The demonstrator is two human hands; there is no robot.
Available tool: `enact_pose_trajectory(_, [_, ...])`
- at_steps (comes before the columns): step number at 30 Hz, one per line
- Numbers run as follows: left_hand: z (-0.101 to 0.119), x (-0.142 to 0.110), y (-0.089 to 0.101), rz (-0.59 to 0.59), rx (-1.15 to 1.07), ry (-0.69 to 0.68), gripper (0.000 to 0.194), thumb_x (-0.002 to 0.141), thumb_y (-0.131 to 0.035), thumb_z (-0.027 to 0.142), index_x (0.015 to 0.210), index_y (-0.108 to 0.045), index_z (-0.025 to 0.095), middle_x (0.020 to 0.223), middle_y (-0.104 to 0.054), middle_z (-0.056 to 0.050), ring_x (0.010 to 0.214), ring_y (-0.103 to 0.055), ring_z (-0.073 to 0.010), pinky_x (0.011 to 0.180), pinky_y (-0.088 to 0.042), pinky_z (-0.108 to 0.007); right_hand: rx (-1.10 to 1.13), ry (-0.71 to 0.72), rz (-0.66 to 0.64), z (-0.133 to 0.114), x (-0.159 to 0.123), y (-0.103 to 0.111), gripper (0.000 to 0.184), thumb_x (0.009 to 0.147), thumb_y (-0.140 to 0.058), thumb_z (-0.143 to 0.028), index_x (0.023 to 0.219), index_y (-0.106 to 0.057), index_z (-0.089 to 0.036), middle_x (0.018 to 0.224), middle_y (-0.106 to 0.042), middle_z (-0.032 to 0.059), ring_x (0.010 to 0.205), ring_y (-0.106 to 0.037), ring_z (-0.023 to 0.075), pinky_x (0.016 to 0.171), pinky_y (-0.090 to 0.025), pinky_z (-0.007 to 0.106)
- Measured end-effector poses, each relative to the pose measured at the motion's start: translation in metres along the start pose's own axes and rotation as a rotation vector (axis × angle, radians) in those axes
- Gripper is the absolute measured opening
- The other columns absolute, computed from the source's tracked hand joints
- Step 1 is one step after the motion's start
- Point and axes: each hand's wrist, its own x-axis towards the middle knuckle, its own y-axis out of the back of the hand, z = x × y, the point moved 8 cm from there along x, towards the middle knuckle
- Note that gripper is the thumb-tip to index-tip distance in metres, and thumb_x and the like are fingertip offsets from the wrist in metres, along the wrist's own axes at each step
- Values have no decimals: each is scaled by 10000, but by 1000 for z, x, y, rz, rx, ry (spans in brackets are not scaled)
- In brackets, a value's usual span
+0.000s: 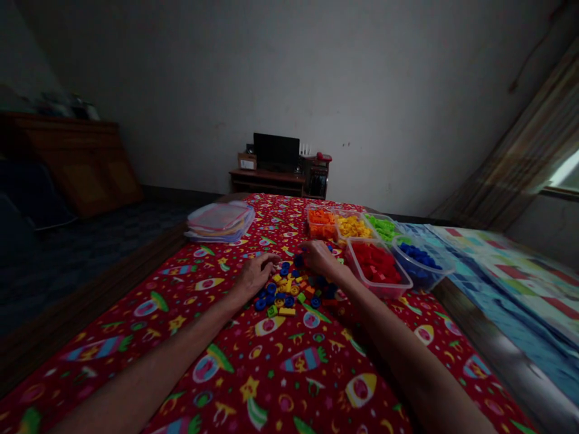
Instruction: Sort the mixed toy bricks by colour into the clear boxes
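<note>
A loose heap of small plastic building blocks (pixel 283 283) in yellow, blue, orange and green lies between my hands, with several blue wheel-like pieces (pixel 315 301) among them. My left hand (pixel 256 274) rests at the heap's left edge, fingers reaching out and apart, with no piece visibly gripped. Over the heap's far right side, my right hand (pixel 319 258) has its fingers bent downward, closed, beside a dark blue piece (pixel 298 260). Whatever those fingertips hold, if anything, is hidden in shadow.
Right of the heap stand clear tubs sorted by colour: red blocks (pixel 375 263), blue blocks (pixel 418 256), orange blocks (pixel 322 222), yellow blocks (pixel 354 227) and green blocks (pixel 382 228). Stacked lids (pixel 221 221) lie far left on the red patterned cloth (pixel 289 386).
</note>
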Motion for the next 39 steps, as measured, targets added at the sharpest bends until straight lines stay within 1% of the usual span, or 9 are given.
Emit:
enact_pose_trajectory(4, [3, 0, 0, 0, 51, 5, 317, 760, -425, 220, 976, -649, 159, 872, -704, -53, 693, -662, -174, 704, -541, -311, -28, 70, -73, -16, 0, -18, 243, 847, -464, -134, 980, -667, -135, 829, -665, 115, 751, -565, 172, 641, -337, 244])
enact_pose_trajectory(8, [8, 0, -1, -7, 134, -47, 309, 764, -467, 214, 1001, -659, 166, 938, -707, -66, 847, -661, -206, 802, -528, -339, -63, 79, -142, -18, 0, -28, 260, 808, -465, -89, 932, -691, -126, 831, -683, 129, 691, -568, 169, 575, -303, 252])
enact_pose_trajectory(14, [11, 5, -12, -161, 243, -225, 460, 773, -510, 238, 1223, -582, 176, 1152, -655, -96, 1055, -602, -242, 915, -483, -384, 86, 36, 25, -9, 0, -4, 300, 791, -495, -81, 1014, -694, -106, 882, -707, 124, 755, -596, 165, 653, -358, 231])
enact_pose_trajectory(16, [14, 6, -17, -231, 286, -306, 458, 772, -490, 202, 1218, -592, 188, 1224, -617, -95, 1123, -566, -241, 963, -450, -380, 102, -18, 64, -3, -1, 3, 286, 810, -483, -101, 997, -700, -103, 897, -710, 126, 769, -609, 170, 669, -371, 233])
enact_pose_trajectory(19, [16, 8, -24, -307, 313, -361, 389, 800, -443, 173, 1129, -647, 205, 1227, -612, -82, 1105, -578, -216, 953, -452, -342, 117, -94, 76, 4, -3, 6, 264, 836, -480, -140, 966, -707, -106, 897, -713, 123, 777, -619, 173, 681, -386, 234])
enact_pose_trajectory(25, [16, 11, -21, -238, 389, -305, 215, 770, -533, 168, 920, -686, 194, 946, -683, -49, 914, -621, -194, 852, -484, -307, 175, -161, 54, 9, -8, 4, 251, 866, -540, -288, 981, -687, -120, 915, -706, 106, 805, -620, 169, 682, -399, 226])
enact_pose_trajectory(32, [11, 13, -13, -181, 361, -187, 184, 760, -594, 269, 899, -681, 185, 936, -701, -56, 886, -630, -203, 806, -490, -297, 181, -185, 55, 11, -7, 5, 377, 873, -527, -469, 937, -662, -122, 827, -691, 92, 757, -610, 158, 643, -368, 223])
enact_pose_trajectory(36, [9, 14, -9, -167, 315, -149, 252, 749, -610, 368, 911, -682, 190, 912, -707, -47, 839, -629, -196, 746, -492, -280, 193, -210, 58, 14, -9, 5, 407, 872, -507, -501, 843, -663, -126, 768, -676, 80, 701, -592, 148, 623, -357, 227])
enact_pose_trajectory(39, [7, 15, -7, -141, 296, -135, 289, 723, -626, 387, 922, -688, 187, 902, -706, -52, 814, -629, -203, 723, -488, -286, 199, -192, 80, 12, -9, 7, 296, 842, -565, -404, 901, -660, -130, 825, -679, 83, 736, -592, 164, 636, -366, 237])
